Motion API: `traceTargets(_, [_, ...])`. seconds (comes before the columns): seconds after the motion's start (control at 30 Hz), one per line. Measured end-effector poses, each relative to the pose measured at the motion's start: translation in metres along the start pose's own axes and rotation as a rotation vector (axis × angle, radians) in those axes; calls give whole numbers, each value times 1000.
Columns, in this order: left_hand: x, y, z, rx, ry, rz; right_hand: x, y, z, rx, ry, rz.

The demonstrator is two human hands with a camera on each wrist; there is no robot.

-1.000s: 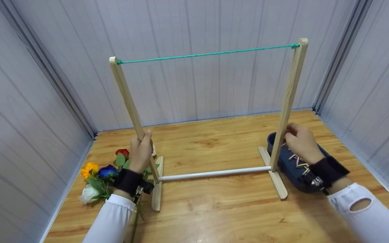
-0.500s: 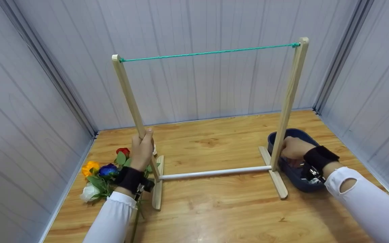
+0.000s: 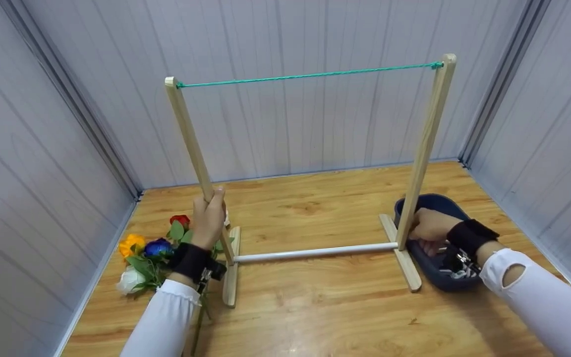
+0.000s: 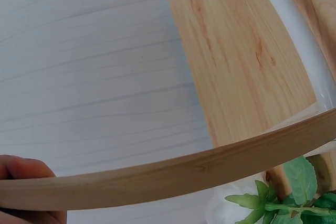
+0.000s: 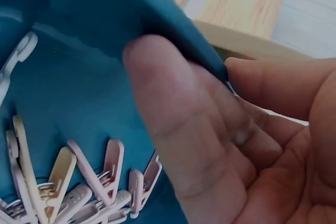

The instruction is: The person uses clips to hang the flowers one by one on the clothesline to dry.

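My left hand [image 3: 209,218] grips the lower part of the left post [image 3: 189,134] of a wooden stand; the left wrist view catches its fingertips at the post's edge. A green cord [image 3: 305,77] runs between the post tops, and a white rod [image 3: 315,253] joins them near the base. Over on the right, my right hand [image 3: 433,229] pinches the rim of a dark blue bin [image 5: 100,77], thumb outside and fingers inside. Pastel clothespins [image 5: 107,174] lie in the bin's bottom, partly hidden by the hand in the head view.
Artificial roses in white [image 3: 131,280], orange [image 3: 132,245], blue [image 3: 158,247] and red [image 3: 180,221] lie left of the stand, partly behind the left arm. The stand's right foot [image 3: 407,270] is close beside the bin. Pale panel walls enclose the wooden table [image 3: 305,307].
My right hand has come down from beside the right post to the bin's rim. The bin has shifted slightly toward me. My left hand keeps its grip on the post.
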State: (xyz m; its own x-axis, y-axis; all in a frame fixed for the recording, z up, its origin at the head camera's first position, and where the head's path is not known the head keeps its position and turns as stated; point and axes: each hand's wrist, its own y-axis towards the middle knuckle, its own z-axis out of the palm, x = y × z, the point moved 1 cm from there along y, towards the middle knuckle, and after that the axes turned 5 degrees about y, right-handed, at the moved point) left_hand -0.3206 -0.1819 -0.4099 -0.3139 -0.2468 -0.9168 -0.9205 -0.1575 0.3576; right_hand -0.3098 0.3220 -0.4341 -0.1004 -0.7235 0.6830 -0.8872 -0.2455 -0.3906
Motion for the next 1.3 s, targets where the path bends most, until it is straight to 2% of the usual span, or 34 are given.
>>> traceTargets(0.3, [1, 0, -3, -2, -10, -12, -3, 4, 10, 15, -5, 12])
traceTargets(0.57, [1, -2, -3, 8, -27, -11, 2, -5, 12, 18, -45, -3])
traceTargets(0.8, [-1, -4, -4, 16, -27, -16, 1, -10, 13, 32, -19, -15])
traceTargets(0.97, [-3, -5, -4, 24, -20, -8, 0, -12, 11, 35, -31, -14])
traceTargets(1.13, [-3, -6, -3, 22, -16, -30, 0, -15, 8, 56, -15, 1])
traceTargets(1.3, [-3, -5, -2, 20, -16, -26, 0, -16, -7, 29, 16, -13])
